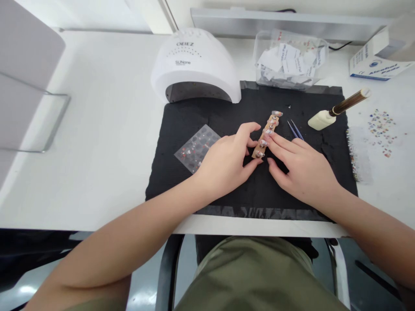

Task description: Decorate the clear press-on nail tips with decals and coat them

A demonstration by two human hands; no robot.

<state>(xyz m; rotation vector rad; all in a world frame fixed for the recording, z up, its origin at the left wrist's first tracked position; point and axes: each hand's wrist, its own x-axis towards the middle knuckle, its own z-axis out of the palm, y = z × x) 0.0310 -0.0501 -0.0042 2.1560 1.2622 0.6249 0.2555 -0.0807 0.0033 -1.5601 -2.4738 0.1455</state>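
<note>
A narrow tan stand (pixel 263 140) bearing several decorated nail tips (pixel 277 113) lies at a slant on the black mat. My left hand (pixel 227 162) grips the stand's lower left side, with thumb at its near end and fingers curled around it. My right hand (pixel 300 168) rests its fingertips on a nail tip midway along the stand, its thumb apart below. Partly under my left hand is a clear sticker sheet (pixel 197 147). Blue tweezers (pixel 295 131) lie just beyond my right hand, their rear ends hidden by it.
Behind the hands stands a white lamp (pixel 194 60). A clear bin of pads (pixel 290 60) and an alcohol-pad box (pixel 378 60) are at the back. Rightward are a brush-cap bottle (pixel 324 119), scattered gems (pixel 381 127) and a gem packet (pixel 359 155). The black mat (pixel 227 116) covers the desk's middle.
</note>
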